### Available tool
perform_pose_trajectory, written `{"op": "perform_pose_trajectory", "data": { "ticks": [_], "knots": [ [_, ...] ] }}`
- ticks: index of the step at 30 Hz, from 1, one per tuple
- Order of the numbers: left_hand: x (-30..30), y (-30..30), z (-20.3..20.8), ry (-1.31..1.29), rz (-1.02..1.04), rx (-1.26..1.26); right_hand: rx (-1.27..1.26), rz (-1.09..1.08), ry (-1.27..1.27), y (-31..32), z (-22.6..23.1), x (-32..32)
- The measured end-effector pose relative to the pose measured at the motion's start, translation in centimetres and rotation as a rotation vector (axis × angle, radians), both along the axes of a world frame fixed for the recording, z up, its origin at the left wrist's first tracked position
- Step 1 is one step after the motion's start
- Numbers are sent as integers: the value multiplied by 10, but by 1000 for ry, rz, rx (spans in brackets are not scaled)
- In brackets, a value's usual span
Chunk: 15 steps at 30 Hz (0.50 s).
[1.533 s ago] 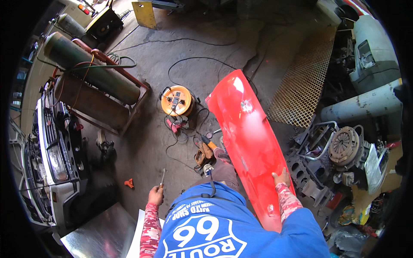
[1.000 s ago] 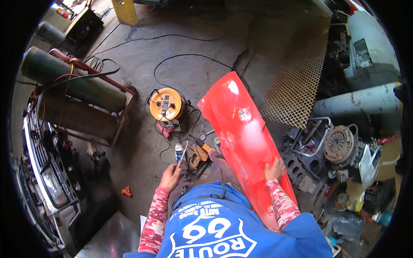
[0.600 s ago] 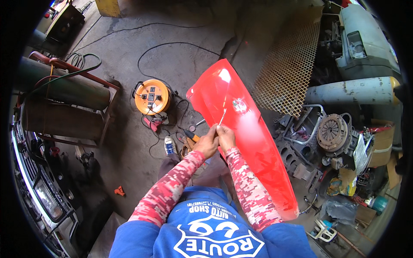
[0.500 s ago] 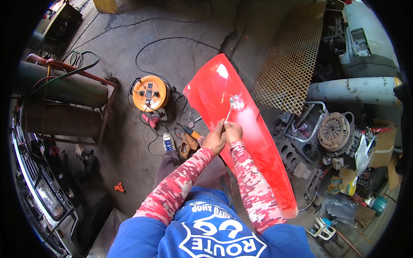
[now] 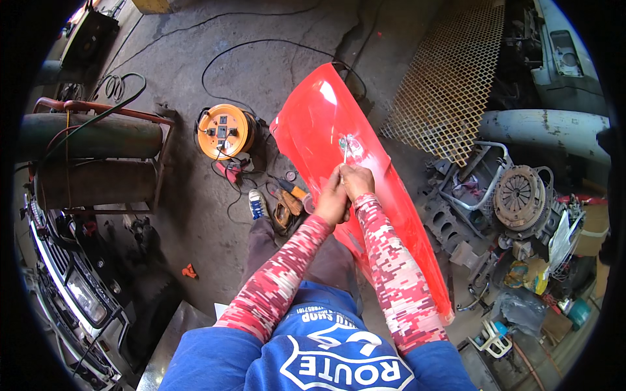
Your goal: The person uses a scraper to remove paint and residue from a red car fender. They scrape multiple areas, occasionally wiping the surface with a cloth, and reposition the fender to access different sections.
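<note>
A glossy red car body panel slopes in front of me, from the upper middle down to the right of my legs. On it is a rough patch of bare, greyish-white metal. A thin metal rod reaches from my fists to this patch; whether its tip touches cannot be made out. My right hand is closed around the rod's near end. Pressed against it, my left hand is closed too, slightly lower and to the left. The fingers hide the rod's grip.
An orange cable reel stands left of the panel, with cords and a power tool near my shoe. Gas cylinders lie at the left above a car front. Expanded metal mesh and a clutch plate are at the right.
The view has shifted a little. My left hand has turned and sits lower against the right one. The rod now looks shorter and points more straight ahead, still toward the bare patch.
</note>
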State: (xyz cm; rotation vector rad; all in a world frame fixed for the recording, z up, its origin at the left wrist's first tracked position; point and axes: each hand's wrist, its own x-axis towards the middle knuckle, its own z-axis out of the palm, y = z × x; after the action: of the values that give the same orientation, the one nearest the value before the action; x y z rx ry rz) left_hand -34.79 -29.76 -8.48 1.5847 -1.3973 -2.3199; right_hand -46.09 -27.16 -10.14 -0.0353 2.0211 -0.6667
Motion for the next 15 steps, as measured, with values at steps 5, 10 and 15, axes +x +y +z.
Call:
{"op": "perform_pose_trajectory", "data": {
  "ticks": [5, 10, 15],
  "knots": [
    [12, -8, -1, -220, -238, -502, -5, 173, 149, -6, -9, 8],
    [20, -7, 1, -363, -420, -800, -71, -179, -84, 6, -42, 19],
    [29, -11, 8, -248, -403, -679, -2, -30, 45, 11, -34, 17]
  ]
}}
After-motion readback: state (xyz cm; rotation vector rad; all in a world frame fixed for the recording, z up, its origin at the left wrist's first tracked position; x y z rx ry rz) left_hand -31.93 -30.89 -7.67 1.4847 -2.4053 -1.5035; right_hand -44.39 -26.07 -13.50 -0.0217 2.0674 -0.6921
